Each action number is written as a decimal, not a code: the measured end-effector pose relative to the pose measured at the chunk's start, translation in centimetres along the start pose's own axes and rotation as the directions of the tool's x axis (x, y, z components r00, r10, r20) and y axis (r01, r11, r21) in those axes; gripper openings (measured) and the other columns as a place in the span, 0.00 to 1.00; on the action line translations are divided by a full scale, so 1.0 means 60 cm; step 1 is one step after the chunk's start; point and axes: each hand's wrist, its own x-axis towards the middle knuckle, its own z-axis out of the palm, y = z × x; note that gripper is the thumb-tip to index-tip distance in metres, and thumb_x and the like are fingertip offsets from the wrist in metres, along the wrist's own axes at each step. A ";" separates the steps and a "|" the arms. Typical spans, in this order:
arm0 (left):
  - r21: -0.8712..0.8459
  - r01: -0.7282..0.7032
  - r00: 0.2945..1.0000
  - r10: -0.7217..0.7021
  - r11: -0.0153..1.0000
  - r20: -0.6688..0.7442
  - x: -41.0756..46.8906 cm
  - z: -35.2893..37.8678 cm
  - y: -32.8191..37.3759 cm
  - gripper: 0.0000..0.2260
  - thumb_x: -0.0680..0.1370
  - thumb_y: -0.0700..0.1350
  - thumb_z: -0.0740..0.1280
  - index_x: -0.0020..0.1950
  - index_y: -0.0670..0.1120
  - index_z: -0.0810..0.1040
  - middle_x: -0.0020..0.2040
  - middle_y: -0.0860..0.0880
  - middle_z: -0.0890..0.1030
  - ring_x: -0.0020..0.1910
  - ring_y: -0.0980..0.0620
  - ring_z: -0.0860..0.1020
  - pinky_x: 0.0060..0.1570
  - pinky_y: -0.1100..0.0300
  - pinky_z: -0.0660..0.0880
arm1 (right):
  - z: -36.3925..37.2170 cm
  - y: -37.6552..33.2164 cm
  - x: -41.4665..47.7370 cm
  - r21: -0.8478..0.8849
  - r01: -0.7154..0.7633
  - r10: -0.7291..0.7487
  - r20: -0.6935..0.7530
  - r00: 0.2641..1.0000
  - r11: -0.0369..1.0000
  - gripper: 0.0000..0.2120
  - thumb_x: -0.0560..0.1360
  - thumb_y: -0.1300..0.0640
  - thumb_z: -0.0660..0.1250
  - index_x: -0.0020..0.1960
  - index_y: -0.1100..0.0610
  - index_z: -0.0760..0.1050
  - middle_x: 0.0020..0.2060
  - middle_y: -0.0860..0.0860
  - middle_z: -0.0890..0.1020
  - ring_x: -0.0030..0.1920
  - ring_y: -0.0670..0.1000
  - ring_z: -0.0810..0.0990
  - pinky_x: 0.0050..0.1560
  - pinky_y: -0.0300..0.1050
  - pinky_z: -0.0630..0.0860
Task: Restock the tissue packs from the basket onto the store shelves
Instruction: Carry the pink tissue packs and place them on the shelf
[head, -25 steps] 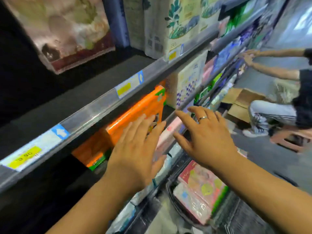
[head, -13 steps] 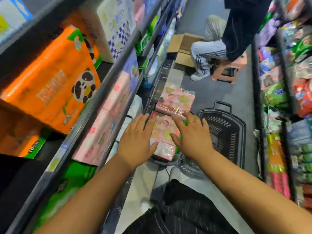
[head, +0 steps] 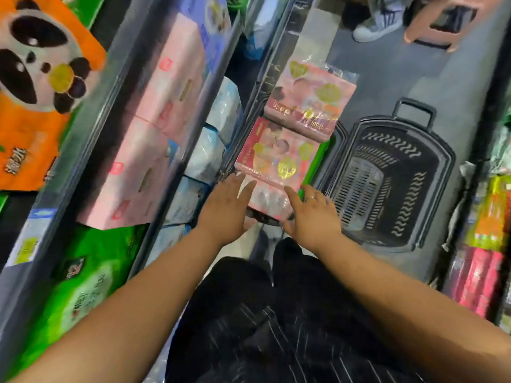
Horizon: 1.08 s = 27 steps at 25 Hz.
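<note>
Both of your hands hung over the near end of the nearer pink tissue pack [head: 276,153], fingers straight and spread, gripping nothing. Your left hand [head: 224,208] had its fingertips at the pack's near left corner and your right hand [head: 313,214], with a ring [head: 311,198] on one finger, was at its near right corner. Motion blur made it impossible to tell whether any finger actually touched the wrapper. That pack lay flat on top of the load in the basket [head: 342,136], and a second pink pack [head: 309,98] lay just beyond it, overlapping its far end. The packs covered the basket almost entirely, leaving only a dark strip of rim and a green edge below them that could not be identified. Just to its right an open black basket [head: 387,172] sat on the floor. On your left the shelves [head: 91,150] were smeared, and the orange panda pack [head: 41,78] was cut off by the frame. At the top edge only a shoe [head: 373,26] and part of a stool [head: 442,26] showed.
</note>
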 end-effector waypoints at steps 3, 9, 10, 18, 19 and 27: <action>-0.011 0.038 0.996 -0.037 0.999 0.084 0.046 0.078 -0.024 0.40 0.64 0.47 0.79 0.71 0.39 0.69 0.70 0.34 0.69 0.68 0.32 0.68 0.65 0.40 0.66 | 0.064 0.012 0.053 0.009 -0.019 0.018 0.099 0.995 1.000 0.40 0.74 0.39 0.64 0.79 0.51 0.50 0.74 0.60 0.60 0.72 0.62 0.61 0.69 0.61 0.63; 0.034 0.018 0.976 -0.025 0.999 0.218 0.132 0.231 -0.107 0.45 0.73 0.56 0.72 0.79 0.47 0.46 0.79 0.41 0.49 0.78 0.39 0.47 0.75 0.45 0.49 | 0.205 0.003 0.164 0.061 -0.120 0.107 0.189 0.976 0.991 0.51 0.69 0.38 0.72 0.78 0.51 0.44 0.76 0.58 0.56 0.75 0.60 0.55 0.72 0.59 0.60; 0.039 0.024 0.971 -0.032 0.999 0.235 0.144 0.252 -0.124 0.47 0.72 0.57 0.72 0.79 0.47 0.45 0.79 0.41 0.48 0.78 0.39 0.45 0.75 0.45 0.49 | 0.229 -0.002 0.181 0.047 -0.123 0.112 0.191 0.975 0.991 0.53 0.68 0.37 0.72 0.79 0.52 0.43 0.76 0.57 0.55 0.76 0.60 0.54 0.73 0.59 0.59; -0.076 -0.047 0.978 0.061 0.996 0.199 0.218 0.356 -0.201 0.38 0.75 0.49 0.69 0.76 0.54 0.48 0.77 0.40 0.54 0.67 0.36 0.65 0.61 0.41 0.70 | 0.340 -0.047 0.268 -0.015 -0.252 0.251 0.145 0.957 0.968 0.50 0.69 0.49 0.70 0.78 0.51 0.40 0.73 0.59 0.59 0.73 0.62 0.57 0.70 0.67 0.52; -0.093 -0.061 0.980 0.077 0.994 0.184 0.219 0.357 -0.202 0.37 0.74 0.48 0.69 0.74 0.55 0.48 0.75 0.39 0.58 0.61 0.35 0.69 0.54 0.41 0.73 | 0.342 -0.048 0.267 -0.007 -0.254 0.253 0.131 0.959 0.967 0.48 0.69 0.51 0.69 0.78 0.51 0.42 0.72 0.59 0.61 0.71 0.63 0.59 0.69 0.67 0.53; -0.057 -0.146 0.964 0.155 0.988 0.216 0.209 0.324 -0.211 0.33 0.75 0.55 0.66 0.73 0.52 0.50 0.71 0.39 0.61 0.56 0.35 0.71 0.50 0.44 0.75 | 0.318 -0.045 0.254 -0.036 -0.214 0.217 0.164 0.962 0.976 0.47 0.67 0.48 0.72 0.77 0.51 0.47 0.67 0.59 0.66 0.67 0.63 0.65 0.67 0.64 0.61</action>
